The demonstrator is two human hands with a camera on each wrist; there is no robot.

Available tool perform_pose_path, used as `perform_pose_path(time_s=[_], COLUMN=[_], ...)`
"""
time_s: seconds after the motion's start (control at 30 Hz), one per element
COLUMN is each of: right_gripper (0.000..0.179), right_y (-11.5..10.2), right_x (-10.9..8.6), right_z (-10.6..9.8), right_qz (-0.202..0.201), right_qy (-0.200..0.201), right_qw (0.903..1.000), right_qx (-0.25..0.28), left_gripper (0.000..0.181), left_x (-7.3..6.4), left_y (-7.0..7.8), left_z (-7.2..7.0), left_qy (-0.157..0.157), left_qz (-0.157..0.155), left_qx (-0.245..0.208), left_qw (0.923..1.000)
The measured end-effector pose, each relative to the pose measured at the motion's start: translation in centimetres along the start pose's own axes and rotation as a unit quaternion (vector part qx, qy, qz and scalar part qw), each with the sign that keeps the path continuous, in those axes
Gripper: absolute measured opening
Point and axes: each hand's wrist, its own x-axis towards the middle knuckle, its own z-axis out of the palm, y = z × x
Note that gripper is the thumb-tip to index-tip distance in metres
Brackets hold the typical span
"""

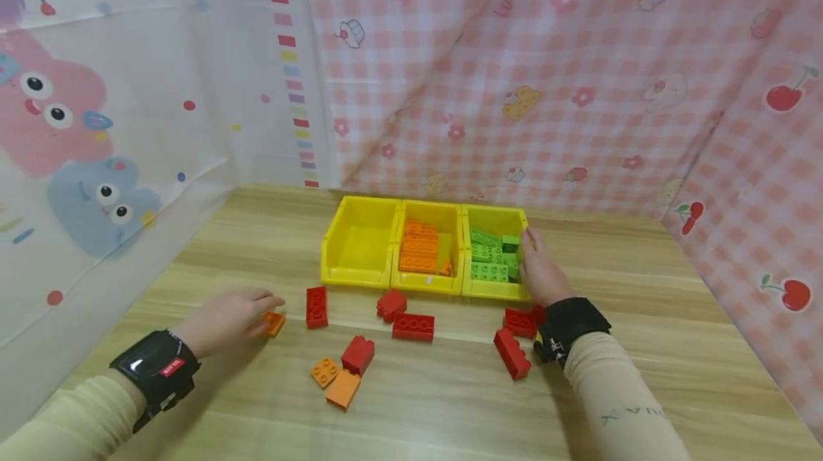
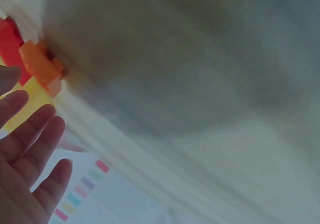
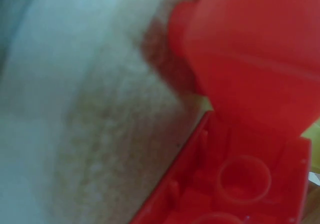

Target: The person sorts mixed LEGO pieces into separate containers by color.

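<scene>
My left hand (image 1: 228,314) is at the left of the table, its fingers relaxed and parted beside an orange brick (image 1: 273,324). In the left wrist view that orange brick (image 2: 42,68) lies beyond the fingertips (image 2: 59,126), not in their grasp. My right hand (image 1: 545,271) reaches along the outer right side of the yellow bin with green bricks (image 1: 490,272), fingers extended right at its wall. Under the right wrist lie red bricks (image 1: 519,323). Two red bricks (image 3: 245,184) fill much of the right wrist view, where the hand itself is hidden.
The middle yellow bin holds orange bricks (image 1: 419,246); the left yellow bin (image 1: 363,243) shows its bare floor. In front lie several red bricks (image 1: 414,326) and two more orange bricks (image 1: 343,389). Patterned cloth (image 1: 482,125) hangs behind and at both sides of the wooden table (image 1: 437,418).
</scene>
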Motion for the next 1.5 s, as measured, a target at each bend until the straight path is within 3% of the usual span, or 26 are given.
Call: perform_pose_path(time_s=[0.13,0.37,0.6,0.7,0.87,1.0,1.13,1.3,1.5], right_gripper=[0.058,0.058,0.056,0.057,0.058,0.057,0.057,0.058,0.059], right_y=[0.2,0.2,0.1,0.2,0.2,0.2,0.3,0.4,0.4], right_x=[0.0,-0.1,-0.1,-0.2,-0.2,-0.2,-0.2,-0.1,0.1], right_z=[0.1,0.0,0.1,0.1,0.1,0.0,0.0,0.1,0.4], right_qz=[0.009,0.016,-0.004,-0.004,0.004,-0.001,-0.001,0.002,0.001], right_qy=[-0.002,-0.004,0.015,0.017,0.011,0.018,0.023,0.026,0.037], right_qw=[1.0000,0.9999,0.9999,0.9998,0.9999,0.9998,0.9997,0.9997,0.9993], right_qx=[-0.002,0.001,0.004,0.007,0.010,0.012,0.007,0.000,-0.011], left_gripper=[0.038,0.035,0.034,0.035,0.035,0.036,0.037,0.039,0.042], left_x=[-0.1,-0.2,-0.3,0.0,0.9,2.2,4.2,7.6,12.4], left_y=[0.1,0.4,0.5,0.6,0.6,0.7,1.3,2.4,4.0], left_z=[0.6,1.2,0.8,0.3,-0.5,-1.1,-1.8,-2.9,-3.9], left_qy=[-0.018,-0.005,-0.014,-0.013,0.031,0.057,0.053,0.044,0.013], left_qz=[-0.012,-0.015,-0.023,-0.011,0.026,0.035,0.043,0.065,0.076], left_qx=[-0.012,-0.019,-0.042,-0.047,-0.033,-0.012,-0.006,-0.002,0.013], left_qw=[0.9997,0.9997,0.9988,0.9988,0.9987,0.9977,0.9976,0.9969,0.9969])
